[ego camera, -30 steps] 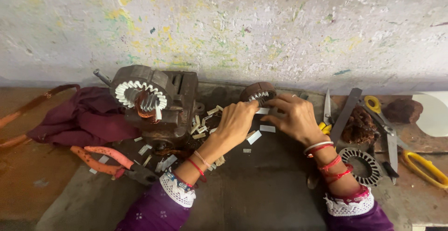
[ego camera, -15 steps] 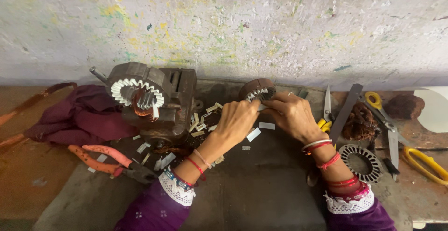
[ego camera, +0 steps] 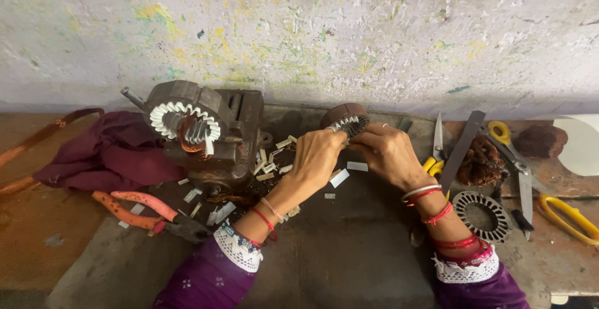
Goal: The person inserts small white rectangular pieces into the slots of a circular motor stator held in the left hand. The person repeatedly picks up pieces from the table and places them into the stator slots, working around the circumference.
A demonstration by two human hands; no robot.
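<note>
My left hand (ego camera: 318, 156) and my right hand (ego camera: 388, 153) meet at a small round brown motor stator core (ego camera: 345, 117) with white paper slips in its slots. Both hands grip it just above the dark work mat (ego camera: 324, 246), near the wall. Left of my hands a second stator (ego camera: 187, 122) with white slot liners and copper winding sits clamped in a rusty bench vise (ego camera: 228, 140). Small white paper strips (ego camera: 274, 159) lie scattered between the vise and my hands.
Orange-handled pliers (ego camera: 146, 212) lie at the left front, next to a maroon cloth (ego camera: 109, 156). On the right are an empty stator ring (ego camera: 482, 215), scissors with yellow handles (ego camera: 564, 212), smaller scissors (ego camera: 437, 144), a flat file (ego camera: 463, 140) and a clump of brown wire (ego camera: 480, 162).
Both hands stay on the small stator core; fingers shift only slightly. The view has drifted a little.
</note>
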